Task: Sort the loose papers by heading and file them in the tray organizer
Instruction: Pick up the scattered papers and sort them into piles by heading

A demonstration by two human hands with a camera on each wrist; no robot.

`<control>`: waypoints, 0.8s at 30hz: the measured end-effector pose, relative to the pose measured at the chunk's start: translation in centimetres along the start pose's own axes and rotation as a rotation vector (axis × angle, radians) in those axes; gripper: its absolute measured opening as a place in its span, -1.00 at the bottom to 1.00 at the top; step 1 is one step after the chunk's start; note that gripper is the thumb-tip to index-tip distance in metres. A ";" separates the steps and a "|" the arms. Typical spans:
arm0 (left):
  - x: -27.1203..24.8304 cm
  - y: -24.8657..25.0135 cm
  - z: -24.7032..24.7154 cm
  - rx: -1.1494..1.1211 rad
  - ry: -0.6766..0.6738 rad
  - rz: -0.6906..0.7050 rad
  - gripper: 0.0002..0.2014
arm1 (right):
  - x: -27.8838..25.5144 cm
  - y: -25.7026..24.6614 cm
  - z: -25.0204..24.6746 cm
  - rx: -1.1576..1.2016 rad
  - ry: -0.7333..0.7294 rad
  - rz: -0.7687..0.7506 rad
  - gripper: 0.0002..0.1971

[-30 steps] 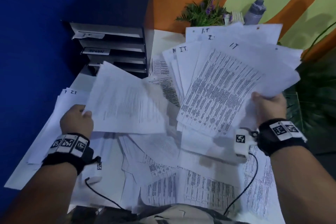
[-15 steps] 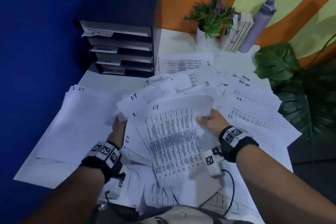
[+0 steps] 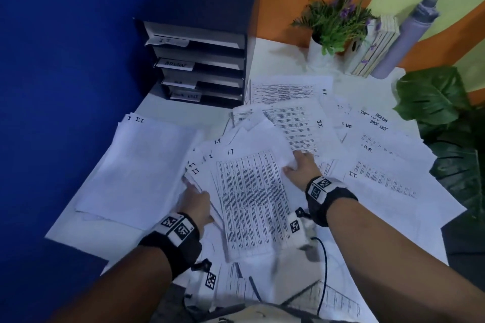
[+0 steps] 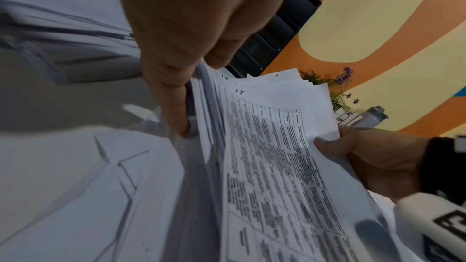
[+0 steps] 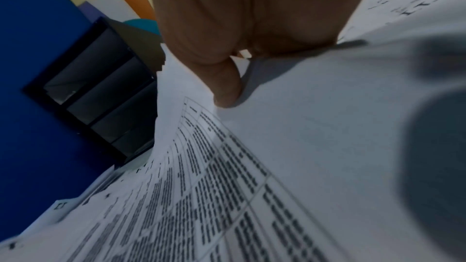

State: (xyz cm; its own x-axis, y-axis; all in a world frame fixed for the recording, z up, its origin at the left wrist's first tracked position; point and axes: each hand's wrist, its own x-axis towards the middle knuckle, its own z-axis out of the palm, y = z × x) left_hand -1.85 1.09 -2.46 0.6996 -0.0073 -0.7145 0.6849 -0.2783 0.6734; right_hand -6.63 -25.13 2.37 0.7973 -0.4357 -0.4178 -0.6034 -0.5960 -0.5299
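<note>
Both hands hold one fanned bundle of white printed sheets headed "I.T" (image 3: 249, 191) above the paper-strewn white table (image 3: 278, 60).

The left hand (image 3: 196, 204) grips the bundle's left edge, thumb (image 4: 174, 107) and fingers curled round the stacked edges; the right hand (image 3: 301, 168) pinches its right edge, thumb on the top sheet. The top sheet carries a dense printed table. A flat stack of blank-looking white pages marked "I.T." (image 3: 139, 165) lies just left of the bundle, and loose sheets headed I.T., H.R., ADMIN and TASK LIST (image 3: 375, 144) are spread to the right. The dark four-slot tray organizer with handwritten paper labels (image 3: 199, 60) stands at the table's far left corner, well apart from the hands. A potted purple-flowered plant (image 3: 338, 18), pale books (image 3: 372, 47) and a grey bottle (image 3: 406, 34) stand along the back edge.
</note>
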 end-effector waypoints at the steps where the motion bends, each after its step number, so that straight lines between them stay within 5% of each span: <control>1: -0.1 0.1 0.0 0.024 -0.002 -0.007 -0.54 | -0.3 -0.2 0.2 0.035 -0.044 -0.015 -0.58; 7: -0.7 0.4 -0.7 -0.080 0.010 0.102 -0.17 | -4.2 -1.3 -1.2 0.400 0.038 -0.161 -0.65; 14: -6.7 7.8 0.4 -0.148 -0.300 0.447 -0.56 | -9.2 -3.0 -9.1 0.978 0.282 -0.421 -0.46; 19: -12.6 13.2 1.6 -0.071 -0.196 0.723 -0.71 | -11.7 -2.7 -11.4 1.063 0.402 -0.456 -0.64; 24: -14.6 12.0 1.8 0.034 -0.292 0.578 -0.57 | -13.6 0.0 -10.2 1.158 0.393 -0.347 -0.47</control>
State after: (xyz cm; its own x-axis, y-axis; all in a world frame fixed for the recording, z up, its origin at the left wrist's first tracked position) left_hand -4.26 -3.85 15.70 0.8659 -0.4247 -0.2642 0.2046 -0.1812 0.9619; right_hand -17.33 -26.08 15.58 0.7479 -0.6637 0.0126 0.1326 0.1308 -0.9825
